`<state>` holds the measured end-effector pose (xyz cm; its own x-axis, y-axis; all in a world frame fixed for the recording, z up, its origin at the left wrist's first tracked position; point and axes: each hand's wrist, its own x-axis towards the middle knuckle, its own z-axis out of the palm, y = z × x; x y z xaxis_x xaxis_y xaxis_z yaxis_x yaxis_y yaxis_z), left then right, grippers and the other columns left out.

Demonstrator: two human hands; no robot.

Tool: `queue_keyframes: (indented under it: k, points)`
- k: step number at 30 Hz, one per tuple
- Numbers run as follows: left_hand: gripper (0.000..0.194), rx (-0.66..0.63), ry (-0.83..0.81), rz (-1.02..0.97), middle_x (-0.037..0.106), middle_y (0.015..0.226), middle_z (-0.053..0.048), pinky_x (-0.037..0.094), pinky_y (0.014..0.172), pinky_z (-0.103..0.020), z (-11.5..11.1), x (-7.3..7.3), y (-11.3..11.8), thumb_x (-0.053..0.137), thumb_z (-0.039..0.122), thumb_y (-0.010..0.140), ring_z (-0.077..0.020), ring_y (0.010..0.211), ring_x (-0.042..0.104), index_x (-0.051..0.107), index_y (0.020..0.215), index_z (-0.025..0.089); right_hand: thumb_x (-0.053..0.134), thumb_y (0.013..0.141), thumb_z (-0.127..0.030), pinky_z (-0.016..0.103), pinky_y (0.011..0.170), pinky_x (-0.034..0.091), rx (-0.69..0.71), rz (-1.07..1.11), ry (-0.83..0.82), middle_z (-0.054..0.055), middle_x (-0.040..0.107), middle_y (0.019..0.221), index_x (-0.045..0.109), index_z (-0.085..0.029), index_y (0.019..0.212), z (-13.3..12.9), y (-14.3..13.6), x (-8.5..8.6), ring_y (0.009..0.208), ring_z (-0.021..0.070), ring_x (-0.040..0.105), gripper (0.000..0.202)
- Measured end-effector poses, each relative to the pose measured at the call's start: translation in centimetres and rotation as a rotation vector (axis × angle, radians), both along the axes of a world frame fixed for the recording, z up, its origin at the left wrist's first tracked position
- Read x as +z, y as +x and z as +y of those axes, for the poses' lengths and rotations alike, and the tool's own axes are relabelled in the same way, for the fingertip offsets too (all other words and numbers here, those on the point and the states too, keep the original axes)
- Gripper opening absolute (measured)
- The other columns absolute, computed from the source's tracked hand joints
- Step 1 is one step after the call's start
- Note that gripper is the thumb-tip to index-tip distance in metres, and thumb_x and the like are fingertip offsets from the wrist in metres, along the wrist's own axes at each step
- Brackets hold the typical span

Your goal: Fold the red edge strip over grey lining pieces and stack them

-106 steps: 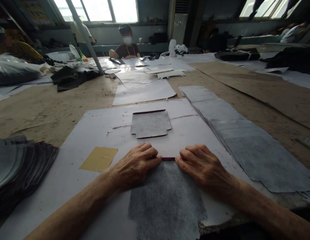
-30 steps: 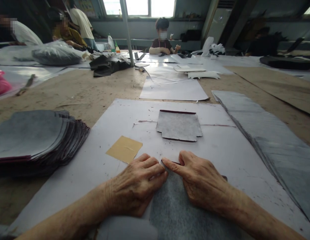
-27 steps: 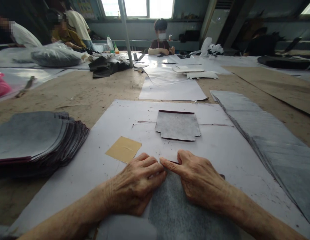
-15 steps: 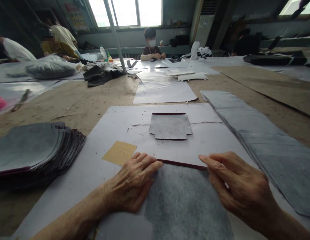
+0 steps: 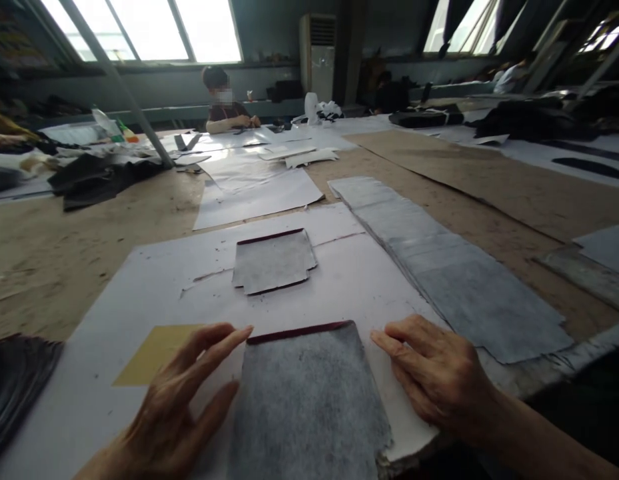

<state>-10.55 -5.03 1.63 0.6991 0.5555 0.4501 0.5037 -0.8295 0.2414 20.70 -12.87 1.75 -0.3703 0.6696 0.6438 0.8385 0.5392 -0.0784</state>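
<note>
Gray sheet lies near on the white paper, between my two hands, its dark-red far edge apparently folded over.
Working from a distance, I judge the step to be the shaping of that fold: my left hand is spread at the sheet's far left corner, my right hand just beside its right edge, fingers bunched, though I cannot tell whether they pinch anything. Further pressing would call for light, even fingertips.
</note>
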Motion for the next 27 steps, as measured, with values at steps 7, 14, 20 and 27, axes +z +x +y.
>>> queue_keyframes:
  k: [7,14,20,27]
  points:
    - [0.035,-0.148,-0.036,-0.015,0.052,0.105,-0.01,0.05,0.075,-0.035,1.0,0.8,7.7,0.046,0.018,0.085,-0.0198,0.091,0.052,0.05,0.119,0.018,0.039,0.082,-0.003,0.031,0.062,0.044,-0.002,-0.13,-0.046,0.01,0.057,0.078,0.06,-0.007,0.104,-0.1,0.3,-0.6,0.071,0.018,0.05,0.031]
    - [0.034,-0.23,-0.129,0.026,0.05,0.096,-0.01,0.045,0.074,-0.039,0.7,0.0,11.6,0.039,0.01,0.085,-0.0196,0.084,0.046,0.05,0.117,0.011,0.036,0.081,-0.005,0.033,0.061,0.04,-0.031,-0.207,-0.173,0.01,0.053,0.078,0.058,-0.009,0.112,0.4,0.1,-0.9,0.071,0.0203,0.044,0.038]
    - [0.043,-0.259,-0.116,0.077,0.047,0.101,-0.012,0.041,0.076,-0.041,0.4,-0.4,11.2,0.036,0.005,0.082,-0.0214,0.087,0.041,0.042,0.124,0.009,0.038,0.079,-0.005,0.035,0.063,0.041,-0.028,-0.151,-0.26,0.01,0.052,0.08,0.056,-0.01,0.115,0.7,0.2,-1.0,0.075,0.0215,0.043,0.04]
    - [0.049,-0.271,-0.073,0.123,0.043,0.103,-0.013,0.04,0.075,-0.042,0.5,-0.5,11.5,0.036,0.003,0.077,-0.0227,0.088,0.04,0.041,0.125,0.01,0.037,0.079,-0.005,0.034,0.063,0.04,-0.022,-0.133,-0.26,0.011,0.051,0.081,0.056,-0.01,0.116,0.7,0.3,-1.0,0.075,0.0216,0.042,0.041]
